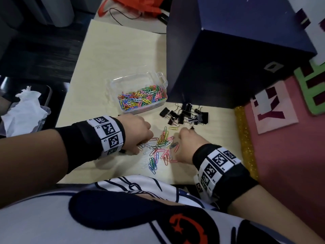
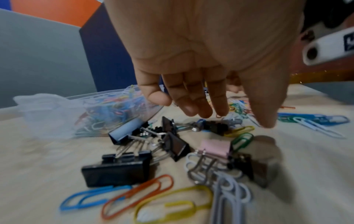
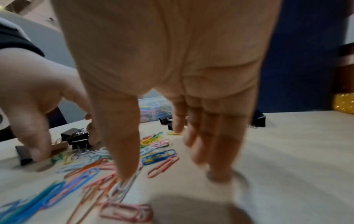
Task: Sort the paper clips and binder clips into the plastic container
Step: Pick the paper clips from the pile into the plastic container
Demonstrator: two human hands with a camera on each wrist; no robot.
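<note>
Head view: plastic container holds coloured paper clips (lid off), beside a dark box; both hands' fingers hang relaxed, gripping nothing, over the counter.

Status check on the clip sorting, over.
Left hand and right hand open, fingers down on loose paper clips. Container holds paper clips only. Binder clips still piled on the table. Nothing blocking.

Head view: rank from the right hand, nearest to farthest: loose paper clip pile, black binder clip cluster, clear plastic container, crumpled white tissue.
1. Loose pile of coloured paper clips: directly left of the right hand, at its fingers.
2. Cluster of black binder clips: just beyond the hand.
3. Clear plastic container holding paper clips: farther, up-left.
4. Crumpled white tissue: far left, off the table.
</note>
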